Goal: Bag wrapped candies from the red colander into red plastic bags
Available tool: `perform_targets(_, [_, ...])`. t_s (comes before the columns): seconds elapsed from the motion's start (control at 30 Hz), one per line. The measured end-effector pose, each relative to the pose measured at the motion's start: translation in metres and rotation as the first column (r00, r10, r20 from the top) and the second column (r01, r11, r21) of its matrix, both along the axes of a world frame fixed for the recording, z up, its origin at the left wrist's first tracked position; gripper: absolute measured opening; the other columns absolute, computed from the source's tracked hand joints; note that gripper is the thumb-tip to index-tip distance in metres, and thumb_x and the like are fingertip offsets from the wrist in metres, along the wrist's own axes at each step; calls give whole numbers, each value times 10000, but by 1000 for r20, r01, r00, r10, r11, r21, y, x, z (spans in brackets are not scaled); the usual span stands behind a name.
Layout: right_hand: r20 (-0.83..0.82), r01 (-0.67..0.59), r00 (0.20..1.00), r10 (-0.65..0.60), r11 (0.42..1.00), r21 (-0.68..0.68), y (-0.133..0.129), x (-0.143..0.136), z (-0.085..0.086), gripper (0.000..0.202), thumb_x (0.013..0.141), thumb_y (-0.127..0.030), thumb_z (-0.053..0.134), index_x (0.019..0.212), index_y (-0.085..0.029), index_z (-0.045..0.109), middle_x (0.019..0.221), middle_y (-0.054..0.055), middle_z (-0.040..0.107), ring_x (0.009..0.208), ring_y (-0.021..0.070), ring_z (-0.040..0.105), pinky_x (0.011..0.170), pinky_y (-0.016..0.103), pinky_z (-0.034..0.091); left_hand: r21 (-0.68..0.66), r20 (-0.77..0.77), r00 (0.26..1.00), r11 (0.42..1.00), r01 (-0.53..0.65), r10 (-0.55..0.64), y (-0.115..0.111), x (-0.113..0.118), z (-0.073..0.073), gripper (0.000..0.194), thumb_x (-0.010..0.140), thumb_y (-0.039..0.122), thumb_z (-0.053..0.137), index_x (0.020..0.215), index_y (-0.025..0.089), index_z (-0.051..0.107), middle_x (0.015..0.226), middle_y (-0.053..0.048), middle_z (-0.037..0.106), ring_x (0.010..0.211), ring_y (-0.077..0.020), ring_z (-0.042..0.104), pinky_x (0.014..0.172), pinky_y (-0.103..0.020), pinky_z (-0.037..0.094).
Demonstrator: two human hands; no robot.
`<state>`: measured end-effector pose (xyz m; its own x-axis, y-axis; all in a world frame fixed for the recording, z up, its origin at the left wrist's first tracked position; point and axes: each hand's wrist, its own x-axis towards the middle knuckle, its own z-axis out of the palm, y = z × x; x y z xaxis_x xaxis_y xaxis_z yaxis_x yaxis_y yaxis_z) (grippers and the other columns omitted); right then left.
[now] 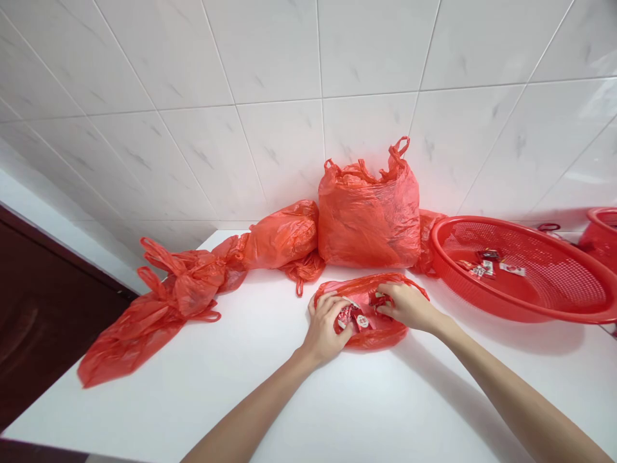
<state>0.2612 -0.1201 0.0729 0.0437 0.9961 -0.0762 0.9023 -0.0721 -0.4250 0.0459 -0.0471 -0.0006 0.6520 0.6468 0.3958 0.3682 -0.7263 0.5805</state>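
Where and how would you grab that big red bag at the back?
By the upright loop at the top right of the big red bag, probably from above: it sticks up freely, while a red bundle crowds the bag's left.

At my fingers (332,307) I find the open bag (378,341) of thin, crinkled plastic; packets (362,321), glossy. Basket (475,296): perforated, shiny plastic. Worktop (385,411): smooth. Wall tiles (279,51): smooth, glossy.
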Motion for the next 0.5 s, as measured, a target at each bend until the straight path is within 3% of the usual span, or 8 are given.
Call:
perform_targets(0.07, [-35, 45, 998, -43, 996, 76, -2, 3, 1, 40, 843, -182, 591, 845, -197, 628, 880, 60, 707, 809, 213, 643, 700, 298, 441, 36, 2, 1000, 999, 5, -5, -2, -1, 1, 299, 819, 192, 615, 1115, 216, 652, 1170, -87, 720, 1246, -322, 559, 1152, -621, 188])
perform_targets(0.17, [-359, 18, 932, 40, 987, 158, -7, 6, 0, 118, 894, -299, 574, 894, -206, 647, 850, 40, 708, 748, 193, 648, 698, 308, 485, 104, 48, 999, 995, -9, 4, -6, -2, 9, 275, 861, 219, 587, 1127, 211, 658, 1209, -96, 715, 1277, -328, 555, 1189, -658, 46])
perform_targets(0.27, [-728, -14, 671, 142, 984, 180, -13, 6, -3, 264, 878, -424, 652, 1041, -218, 667, 959, 51, 731, 806, 197, 678, 742, 324, 532, 79, 126, 992, 997, -12, 2, -6, 3, 26, 325, 883, 262, 576, 1195, 206, 649, 1278, -110, 696, 1312, -329, 543, 1214, -654, 34])
perform_targets(0.33, [-853, -5, 499, 152, 985, 172, -16, 5, -3, 366, 840, -436, 726, 1134, -238, 639, 1051, 59, 728, 898, 203, 687, 789, 330, 549, -61, 187, 980, 995, 74, -61, -3, 11, 40, 404, 884, 307, 579, 1274, 210, 626, 1315, -119, 681, 1297, -318, 564, 1211, -610, 201])
perform_targets(0.4, [-917, 30, 370, 147, 985, 170, -17, 4, -1, 409, 824, -415, 767, 1164, -261, 604, 1072, 50, 726, 928, 192, 687, 801, 324, 558, -306, 279, 950, 924, 228, -142, 3, 21, 53, 500, 870, 340, 597, 1356, 224, 581, 1333, -116, 675, 1253, -299, 609, 1126, -525, 406])
perform_targets(0.5, [-939, 135, 313, 141, 972, 191, -14, 2, 6, 382, 810, -411, 794, 1101, -260, 599, 1036, 36, 729, 878, 174, 687, 798, 325, 564, -598, 439, 882, 678, 427, -169, 10, 36, 68, 564, 812, 337, 673, 1358, 229, 586, 1306, -95, 695, 1173, -282, 667, 989, -423, 536])
